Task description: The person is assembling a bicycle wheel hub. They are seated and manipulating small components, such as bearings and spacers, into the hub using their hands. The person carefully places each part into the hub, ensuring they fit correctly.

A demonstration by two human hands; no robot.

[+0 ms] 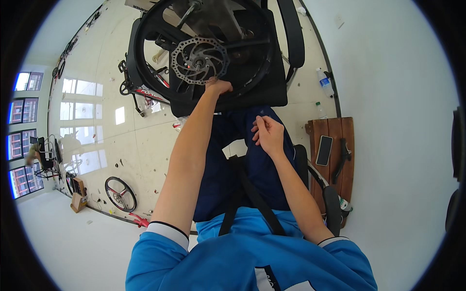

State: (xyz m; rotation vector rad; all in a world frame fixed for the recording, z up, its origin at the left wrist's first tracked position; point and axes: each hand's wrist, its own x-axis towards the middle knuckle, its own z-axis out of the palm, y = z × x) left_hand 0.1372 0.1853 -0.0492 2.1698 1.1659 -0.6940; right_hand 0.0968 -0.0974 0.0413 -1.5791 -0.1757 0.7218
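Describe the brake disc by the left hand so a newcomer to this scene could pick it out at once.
At the picture's top is a black chair, bearing a large black spoked wheel. At that wheel's centre sits the brake disc, its lower edge by the left hand. Its silver, hole-pierced ring sets it apart from the black rim around it.

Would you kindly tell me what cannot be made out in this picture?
In the head view:
- Left hand: it hides most of its own fingers beside the brake disc, so any grip is unclear.
- Wheel: its far rim is cut off by the upper edge.
- Black chair seat: partly covered by the wheel.
- Bottle near the wooden bench: partly hidden by the armrest.
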